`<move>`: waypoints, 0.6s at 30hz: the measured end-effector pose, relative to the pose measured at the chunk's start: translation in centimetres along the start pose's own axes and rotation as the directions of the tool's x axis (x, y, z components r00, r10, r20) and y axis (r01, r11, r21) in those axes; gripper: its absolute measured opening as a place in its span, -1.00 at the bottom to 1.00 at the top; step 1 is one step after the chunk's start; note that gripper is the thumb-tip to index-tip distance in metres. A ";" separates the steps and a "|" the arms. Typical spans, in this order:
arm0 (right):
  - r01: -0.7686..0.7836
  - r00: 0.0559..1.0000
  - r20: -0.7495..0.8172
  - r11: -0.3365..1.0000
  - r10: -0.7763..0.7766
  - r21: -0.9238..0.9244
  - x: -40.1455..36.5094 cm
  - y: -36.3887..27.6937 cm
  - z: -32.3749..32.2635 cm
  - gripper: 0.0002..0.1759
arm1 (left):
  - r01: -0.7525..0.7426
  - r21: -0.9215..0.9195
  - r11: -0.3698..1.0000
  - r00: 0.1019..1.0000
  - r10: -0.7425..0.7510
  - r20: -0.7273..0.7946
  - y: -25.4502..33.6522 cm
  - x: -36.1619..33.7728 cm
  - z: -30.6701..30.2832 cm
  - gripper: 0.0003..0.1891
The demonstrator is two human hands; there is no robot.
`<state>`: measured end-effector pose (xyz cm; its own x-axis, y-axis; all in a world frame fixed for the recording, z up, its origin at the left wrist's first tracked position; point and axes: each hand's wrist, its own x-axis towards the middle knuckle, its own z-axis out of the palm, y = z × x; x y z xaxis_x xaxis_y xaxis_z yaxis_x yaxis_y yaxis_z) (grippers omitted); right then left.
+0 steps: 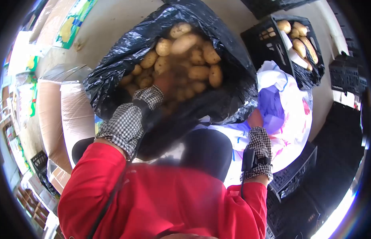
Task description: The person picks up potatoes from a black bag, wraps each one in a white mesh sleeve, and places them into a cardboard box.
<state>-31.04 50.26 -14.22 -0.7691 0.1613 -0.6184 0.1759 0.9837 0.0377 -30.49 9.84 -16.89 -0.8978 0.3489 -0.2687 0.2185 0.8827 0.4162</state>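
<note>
A large black plastic bag [125, 51] lies open before me, filled with potatoes [184, 44]. Deep in its mouth, my left hand [166, 82] reaches among the potatoes. Its fingers are dim and smeared. My right hand [255, 118] is at the bag's right edge, beside a white plastic bag [291, 119] with purple and red on it. The black plastic and the white bag around it hide the right fingers; I cannot tell what they hold. Black-and-white checked sleeve covers are on both forearms.
At the upper right stands a black crate [269, 40] with more potatoes [300, 44] beside it in a black-lined container. Cardboard boxes [76, 115] wrapped in clear plastic stand at the left. Another black crate [297, 171] sits low on the right.
</note>
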 end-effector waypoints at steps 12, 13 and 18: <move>0.233 0.823 -0.561 0.956 -0.094 0.181 2.7 0.5 1.1 -0.40 | 0.358 0.065 0.932 0.765 -0.333 0.551 -14.6 -4.9 6.0 -0.64; 0.235 0.817 -0.572 0.951 -0.079 0.203 2.8 0.6 1.3 -0.45 | 0.388 0.074 0.918 0.784 -0.372 0.496 -12.9 -5.0 5.6 -0.64; 0.212 0.829 -0.557 0.951 -0.053 0.225 4.3 1.8 1.5 -0.63 | 0.512 -0.087 0.854 0.847 -0.486 0.214 -8.5 -3.2 7.1 -0.60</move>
<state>-33.14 52.62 -17.99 -0.9889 0.1264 -0.0777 0.1430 0.9516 -0.2720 -26.75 3.50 -25.73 -0.7850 -0.0658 -0.6160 -0.3065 0.9054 0.2938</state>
